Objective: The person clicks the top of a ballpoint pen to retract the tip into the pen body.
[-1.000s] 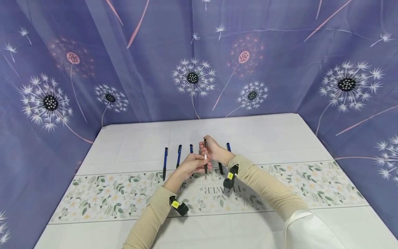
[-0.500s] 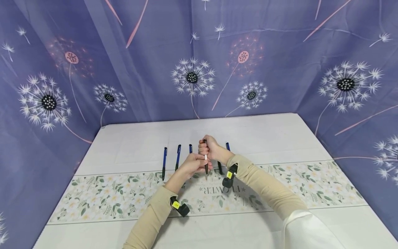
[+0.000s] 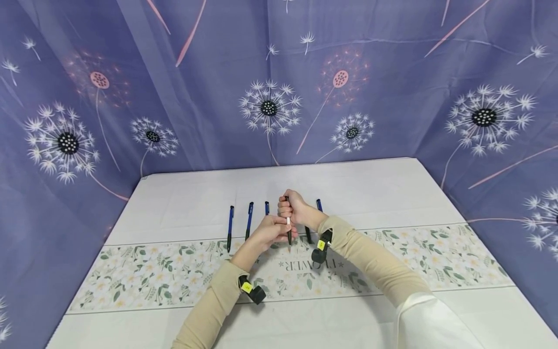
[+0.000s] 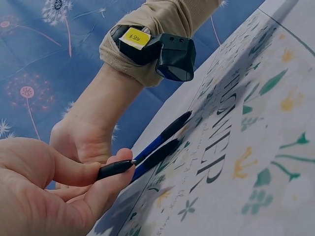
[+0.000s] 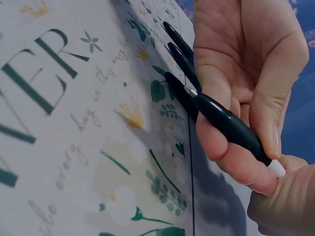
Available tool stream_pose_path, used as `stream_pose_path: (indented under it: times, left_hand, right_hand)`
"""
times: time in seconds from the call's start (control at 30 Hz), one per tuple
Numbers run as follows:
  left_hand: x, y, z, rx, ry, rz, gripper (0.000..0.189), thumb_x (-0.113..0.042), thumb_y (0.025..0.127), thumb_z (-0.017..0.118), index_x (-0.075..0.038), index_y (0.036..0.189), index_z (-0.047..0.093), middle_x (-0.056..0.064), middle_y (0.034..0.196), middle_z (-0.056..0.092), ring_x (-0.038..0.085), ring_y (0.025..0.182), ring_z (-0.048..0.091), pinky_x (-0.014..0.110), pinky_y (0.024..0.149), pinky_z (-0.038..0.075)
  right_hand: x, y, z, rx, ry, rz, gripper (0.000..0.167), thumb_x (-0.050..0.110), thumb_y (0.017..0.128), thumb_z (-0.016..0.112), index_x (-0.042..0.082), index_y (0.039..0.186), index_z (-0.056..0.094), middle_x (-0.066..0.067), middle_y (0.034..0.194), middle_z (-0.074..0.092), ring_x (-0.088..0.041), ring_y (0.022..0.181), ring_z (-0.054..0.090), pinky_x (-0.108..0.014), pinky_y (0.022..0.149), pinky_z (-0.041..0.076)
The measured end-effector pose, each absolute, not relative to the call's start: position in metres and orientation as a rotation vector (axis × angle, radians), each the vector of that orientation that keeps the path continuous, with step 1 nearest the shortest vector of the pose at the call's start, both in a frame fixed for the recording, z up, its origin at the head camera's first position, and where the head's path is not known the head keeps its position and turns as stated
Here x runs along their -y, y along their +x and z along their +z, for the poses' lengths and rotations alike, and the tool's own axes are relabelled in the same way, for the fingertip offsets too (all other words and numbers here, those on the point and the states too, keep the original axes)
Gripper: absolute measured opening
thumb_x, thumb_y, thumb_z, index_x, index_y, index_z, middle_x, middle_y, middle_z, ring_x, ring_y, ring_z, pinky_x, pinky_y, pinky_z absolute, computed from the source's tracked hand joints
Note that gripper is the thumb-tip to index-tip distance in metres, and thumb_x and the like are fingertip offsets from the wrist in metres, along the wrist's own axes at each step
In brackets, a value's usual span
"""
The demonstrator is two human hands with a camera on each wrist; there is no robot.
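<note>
In the head view, both hands hold one white pen (image 3: 288, 221) with a black grip above the table. My left hand (image 3: 269, 231) pinches its black grip between thumb and fingers. My right hand (image 3: 297, 207) curls its fingers round the upper part, leaving the black top end showing. The left wrist view has the pen's metal tip poking out past the left fingertips (image 4: 112, 186). A short white stretch of barrel shows between the two hands in the right wrist view, beside the black grip (image 5: 231, 125).
Blue pens with black grips lie in a row: one at the far left (image 3: 230, 230), others beside it (image 3: 250, 218) and behind the left hand (image 3: 267, 208). More lie by the right wrist (image 3: 319, 205). A floral band (image 3: 165, 276) crosses the white table (image 3: 192, 198); a purple curtain surrounds it.
Compared with a second ago, the right fingers have closed more tightly round the upper pen. Over the last half second, hands and pen hardly move. The blue pens stay put.
</note>
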State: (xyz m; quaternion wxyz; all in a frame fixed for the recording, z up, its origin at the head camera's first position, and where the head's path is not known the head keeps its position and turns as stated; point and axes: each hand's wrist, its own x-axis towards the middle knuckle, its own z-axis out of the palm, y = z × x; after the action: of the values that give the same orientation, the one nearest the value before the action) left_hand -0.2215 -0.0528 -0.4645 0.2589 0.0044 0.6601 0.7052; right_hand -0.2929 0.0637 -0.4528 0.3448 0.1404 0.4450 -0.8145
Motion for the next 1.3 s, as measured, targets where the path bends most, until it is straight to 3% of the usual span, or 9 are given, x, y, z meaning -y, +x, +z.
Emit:
stream_pose_path:
  times: [0.5,0.73,1.3]
  left_hand:
    - [0.0545,-0.2182,-0.4690,-1.799,-0.024,1.940,0.026,0.004,0.096,0.051,0.017,0.118,0.057,0.005,0.080,0.069,0.013,0.073,0.070,0.028,0.076,0.061]
    - [0.0543,-0.2182,-0.4711,-1.808,-0.042,1.949,0.028,0.003,0.096,0.052,0.017,0.120,0.056,0.007,0.081,0.070,0.012,0.072,0.070,0.031,0.078,0.061]
    - [0.0599,-0.2189,-0.4646,-1.839,0.018,1.896,0.027,-0.002,0.098,0.052,0.015,0.117,0.058,0.009,0.087,0.072,0.014,0.079,0.071,0.027,0.076,0.060]
  right_hand:
    - [-0.0586,-0.2861,-0.4549,-1.255,0.359,-2.133,0.037,0.011,0.093,0.027,0.020,0.058,0.026,0.011,0.044,0.022,-0.003,0.037,0.016,-0.016,0.034,0.013]
    - [-0.0579,-0.2844,-0.4579,-1.306,0.302,-2.138,0.045,0.030,0.107,0.022,0.018,0.063,0.026,0.011,0.043,0.022,-0.003,0.034,0.018,-0.017,0.034,0.015]
    - [-0.0555,-0.2835,-0.4528,-1.368,0.295,-2.169,0.041,0.037,0.107,0.022,0.015,0.073,0.030,0.009,0.050,0.026,-0.003,0.039,0.019,-0.016,0.040,0.016]
